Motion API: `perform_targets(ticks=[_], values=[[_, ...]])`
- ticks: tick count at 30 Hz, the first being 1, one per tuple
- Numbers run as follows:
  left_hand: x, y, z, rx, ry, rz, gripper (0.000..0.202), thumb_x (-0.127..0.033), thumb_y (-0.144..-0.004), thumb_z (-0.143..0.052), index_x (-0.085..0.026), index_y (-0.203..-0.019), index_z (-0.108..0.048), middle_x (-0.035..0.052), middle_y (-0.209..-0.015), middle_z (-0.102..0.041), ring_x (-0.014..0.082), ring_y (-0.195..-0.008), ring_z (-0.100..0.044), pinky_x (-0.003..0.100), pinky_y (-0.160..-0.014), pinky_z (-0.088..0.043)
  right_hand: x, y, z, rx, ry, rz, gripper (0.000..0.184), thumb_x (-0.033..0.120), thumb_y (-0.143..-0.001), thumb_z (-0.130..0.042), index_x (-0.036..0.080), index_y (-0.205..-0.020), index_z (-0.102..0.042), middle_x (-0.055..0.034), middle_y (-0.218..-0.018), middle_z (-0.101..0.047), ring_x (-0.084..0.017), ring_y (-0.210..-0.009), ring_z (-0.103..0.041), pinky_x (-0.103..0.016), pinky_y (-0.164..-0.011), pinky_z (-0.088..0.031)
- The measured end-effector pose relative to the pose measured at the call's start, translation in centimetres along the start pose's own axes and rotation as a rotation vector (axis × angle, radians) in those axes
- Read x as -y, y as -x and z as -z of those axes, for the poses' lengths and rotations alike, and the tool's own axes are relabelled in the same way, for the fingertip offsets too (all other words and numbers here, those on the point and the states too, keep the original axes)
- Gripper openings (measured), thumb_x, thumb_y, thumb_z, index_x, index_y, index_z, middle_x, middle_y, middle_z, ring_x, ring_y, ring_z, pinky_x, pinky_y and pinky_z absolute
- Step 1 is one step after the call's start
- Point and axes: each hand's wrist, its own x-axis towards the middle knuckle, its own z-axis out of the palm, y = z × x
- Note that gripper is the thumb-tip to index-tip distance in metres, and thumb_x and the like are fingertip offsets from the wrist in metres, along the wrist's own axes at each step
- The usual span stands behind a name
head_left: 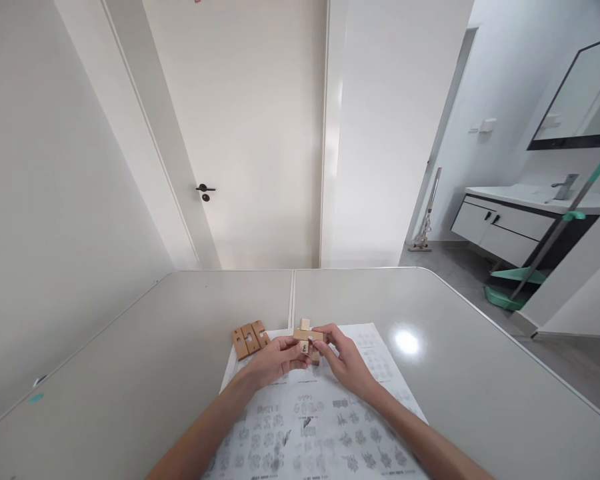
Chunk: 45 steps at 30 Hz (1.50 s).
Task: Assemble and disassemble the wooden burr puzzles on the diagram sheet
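Both hands meet over the printed sheet, around a few small wooden puzzle pieces fitted together. My left hand is closed on the left side of the light wooden piece marked "3". Fingers of my right hand pinch the right end of a horizontal wooden bar lying across it. The pale end of another piece sticks up behind the bar, and a browner end shows below. How the pieces interlock is partly hidden by the fingers.
Several brown notched wooden pieces lie side by side left of the hands. A large sheet with printed diagrams covers the table's near middle. The grey table has a seam; a closed door stands beyond.
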Motion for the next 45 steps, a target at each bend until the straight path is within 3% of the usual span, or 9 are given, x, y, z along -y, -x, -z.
perform_targets(ticks=[6,12,16,22,26,30,34,41,45], values=[[-0.2,-0.1,-0.6,-0.111,-0.231,-0.007,0.038,-0.046,-0.08,-0.08,-0.015,-0.101,-0.074,0.009,-0.096,-0.072,0.0187,-0.083,-0.066,0.033,-0.084,-0.052,-0.6,0.3,-0.2,-0.011,0.1,0.024,0.027,0.045,-0.102,-0.048,0.021,-0.11,-0.057,-0.0001,-0.076,-0.06,-0.017,-0.069,-0.056,-0.028,-0.067,-0.046],[0.7,-0.8,-0.9,-0.411,-0.539,-0.15,0.031,-0.042,-0.072,-0.083,-0.016,-0.081,-0.067,0.0061,-0.082,-0.075,0.0213,-0.078,-0.071,0.032,-0.076,-0.056,-1.1,0.6,-0.8,-0.044,0.164,0.057,0.023,0.044,-0.098,-0.056,0.022,-0.1,-0.056,0.0011,-0.072,-0.058,-0.016,-0.065,-0.052,-0.027,-0.062,-0.044],[1.1,-0.8,-0.6,-0.59,-0.777,-0.185,0.03,-0.045,-0.077,-0.075,-0.02,-0.078,-0.06,0.0033,-0.077,-0.075,0.0214,-0.073,-0.072,0.03,-0.069,-0.055,-0.3,0.5,-0.5,-0.076,0.157,0.061,0.021,0.043,-0.097,-0.056,0.022,-0.096,-0.056,0.0022,-0.069,-0.056,-0.016,-0.063,-0.05,-0.026,-0.06,-0.043],[1.2,-0.7,-0.1,-0.69,-1.128,-0.144,0.027,-0.046,-0.08,-0.069,-0.022,-0.091,-0.062,-0.0004,-0.073,-0.07,0.0198,-0.068,-0.067,0.029,-0.066,-0.049,0.0,-0.7,1.1,-0.181,0.075,-0.122,0.029,0.047,-0.097,-0.051,0.022,-0.083,-0.059,0.0025,-0.067,-0.053,-0.016,-0.062,-0.048,-0.026,-0.06,-0.04],[1.2,-0.8,-0.2,-0.677,-1.276,-0.068,0.025,-0.041,-0.081,-0.066,-0.022,-0.097,-0.063,-0.002,-0.073,-0.068,0.0184,-0.068,-0.066,0.028,-0.065,-0.044,-1.7,-1.4,2.0,-0.098,0.21,-0.311,0.033,0.043,-0.096,-0.045,0.022,-0.076,-0.059,0.0011,-0.067,-0.06,-0.017,-0.061,-0.05,-0.026,-0.057,-0.037],[1.2,-0.6,-0.3,-0.589,-1.278,-0.03,0.038,-0.04,-0.08,-0.065,-0.022,-0.113,-0.061,-0.0029,-0.07,-0.065,0.0206,-0.07,-0.065,0.027,-0.06,-0.04,-3.4,-1.5,2.2,-0.015,0.333,-0.321,0.033,0.039,-0.094,-0.046,0.022,-0.07,-0.06,0.0002,-0.061,-0.062,-0.017,-0.057,-0.054,-0.026,-0.055,-0.034],[1.2,-0.3,-0.6,-0.423,-1.279,-0.099,0.052,-0.039,-0.076,-0.068,-0.024,-0.124,-0.057,-0.0032,-0.07,-0.061,0.021,-0.068,-0.063,0.027,-0.058,-0.039,-3.8,-1.2,1.9,0.034,0.37,-0.279,0.029,0.042,-0.097,-0.048,0.023,-0.09,-0.067,-0.0019,-0.072,-0.071,-0.02,-0.065,-0.062,-0.028,-0.06,-0.039],[0.8,-0.1,-0.8,-0.393,-1.325,-0.205,0.074,-0.055,-0.068,-0.078,-0.026,-0.132,-0.052,0.0086,-0.127,-0.057,0.0234,-0.082,-0.064,0.032,-0.064,-0.048,-2.6,-0.9,1.1,0.087,0.321,-0.183,0.028,0.036,-0.102,-0.042,0.023,-0.107,-0.065,-0.0061,-0.095,-0.075,-0.022,-0.082,-0.067,-0.031,-0.071,-0.046],[0.9,-0.4,-0.4,-0.352,-1.324,-0.237,0.073,-0.06,-0.071,-0.078,-0.029,-0.132,-0.053,0.0067,-0.128,-0.062,0.029,-0.101,-0.066,0.036,-0.08,-0.051,-1.7,-0.8,1.0,0.187,0.202,-0.105,0.028,0.03,-0.101,-0.043,0.025,-0.111,-0.068,-0.0042,-0.101,-0.075,-0.021,-0.084,-0.067,-0.03,-0.071,-0.047]])
